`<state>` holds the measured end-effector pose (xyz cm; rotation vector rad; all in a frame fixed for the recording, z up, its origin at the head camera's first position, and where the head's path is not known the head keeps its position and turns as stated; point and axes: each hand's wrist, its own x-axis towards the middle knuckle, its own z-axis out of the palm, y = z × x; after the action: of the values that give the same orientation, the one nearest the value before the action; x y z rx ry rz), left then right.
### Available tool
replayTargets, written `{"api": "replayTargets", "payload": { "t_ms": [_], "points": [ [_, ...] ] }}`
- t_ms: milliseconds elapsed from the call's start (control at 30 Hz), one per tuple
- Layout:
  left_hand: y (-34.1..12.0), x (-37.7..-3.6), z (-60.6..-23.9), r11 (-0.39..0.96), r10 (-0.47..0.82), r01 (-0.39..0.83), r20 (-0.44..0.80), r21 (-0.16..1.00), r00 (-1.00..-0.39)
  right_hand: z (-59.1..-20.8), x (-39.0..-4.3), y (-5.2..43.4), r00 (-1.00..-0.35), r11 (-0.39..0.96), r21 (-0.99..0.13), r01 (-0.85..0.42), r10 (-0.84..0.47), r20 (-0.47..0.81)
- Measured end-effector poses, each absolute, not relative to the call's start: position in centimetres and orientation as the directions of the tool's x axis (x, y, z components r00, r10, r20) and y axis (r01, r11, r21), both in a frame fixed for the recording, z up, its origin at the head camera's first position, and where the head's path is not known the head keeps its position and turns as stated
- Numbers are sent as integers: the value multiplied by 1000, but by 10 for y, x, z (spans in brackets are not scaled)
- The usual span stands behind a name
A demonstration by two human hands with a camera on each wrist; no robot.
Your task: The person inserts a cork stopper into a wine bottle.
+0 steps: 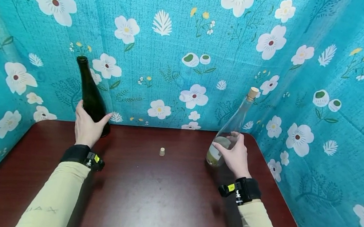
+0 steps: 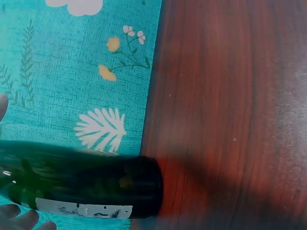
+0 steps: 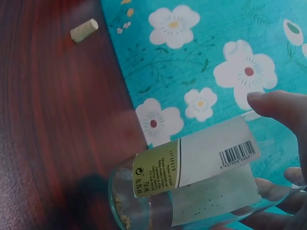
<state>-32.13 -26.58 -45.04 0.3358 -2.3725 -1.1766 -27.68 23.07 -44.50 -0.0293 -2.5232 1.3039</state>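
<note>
Nearest the camera, two pale sleeves with black wrist bands reach out over the dark red table (image 1: 147, 198). The left hand (image 1: 86, 128) curls round the lower body of the dark green bottle (image 1: 91, 95), thumb to one side and fingers behind it. That bottle stands close to upright at the table's far left, its long axis leaning slightly, its mouth open with no stopper. The right hand (image 1: 235, 155) wraps round the lower part of the clear bottle (image 1: 229, 132), which tilts neck up and to the right and carries a cork in its mouth (image 1: 253, 92).

Between the two hands, a little nearer the right one, a loose cork (image 1: 162, 151) sits on the table, apart from both bottles.

The clear bottle's label (image 3: 201, 165) shows a barcode and an olive strip of small print, too blurred to read with any confidence. The green bottle bears a worn white label (image 2: 81, 209).

Behind stands a turquoise flowered cloth (image 1: 189, 37).
</note>
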Motion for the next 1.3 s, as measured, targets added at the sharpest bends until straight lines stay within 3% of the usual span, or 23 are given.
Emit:
{"api": "replayTargets", "payload": {
  "t_ms": [767, 1300],
  "points": [
    [-283, -348, -456, 554, -470, -77, 235, 829, -851, -472, -274, 238, -972, 582, -808, -90, 126, 199],
    [-282, -341, -461, 560, -474, -86, 234, 824, -849, -473, -275, 241, -975, 583, -807, -93, 110, 192]
  ]
}}
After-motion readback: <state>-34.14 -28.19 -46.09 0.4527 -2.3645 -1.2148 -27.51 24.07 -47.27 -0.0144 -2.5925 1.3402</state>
